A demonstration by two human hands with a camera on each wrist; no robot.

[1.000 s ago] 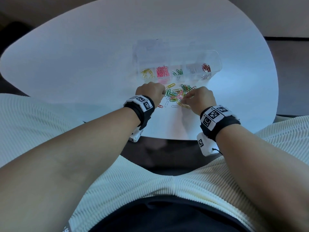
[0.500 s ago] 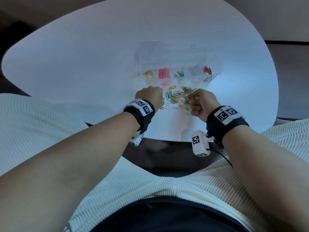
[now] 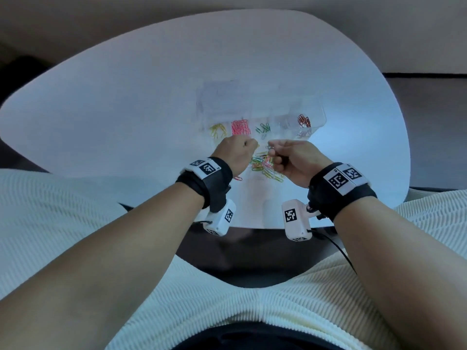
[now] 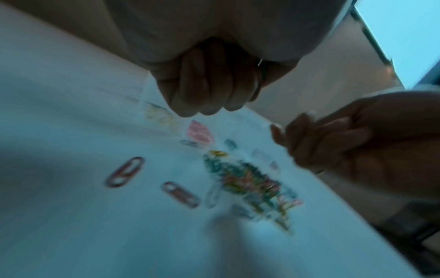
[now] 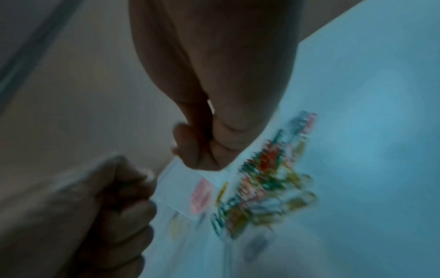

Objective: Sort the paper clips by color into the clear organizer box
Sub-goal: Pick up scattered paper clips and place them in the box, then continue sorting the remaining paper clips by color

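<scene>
Left hand (image 3: 236, 154): raised above the tabletop (image 3: 126, 102), fingers curled into a fist; whether it holds a clip cannot be told.
Right hand (image 3: 294, 157): lifted beside the left, thumb and forefinger pinching a small paper clip (image 3: 270, 147), other fingers curled.
Loose clips (image 3: 264, 164): mixed-color heap on the tabletop beneath both hands, pointing every way.
Organizer box (image 3: 316, 109): just beyond the hands, long axis left to right; yellow, pink, green and red clips in separate compartments.

Both forearms reach forward; the left hand (image 3: 236, 154) is curled into a fist, the right hand (image 3: 294, 160) pinches thumb to fingertips.
</scene>
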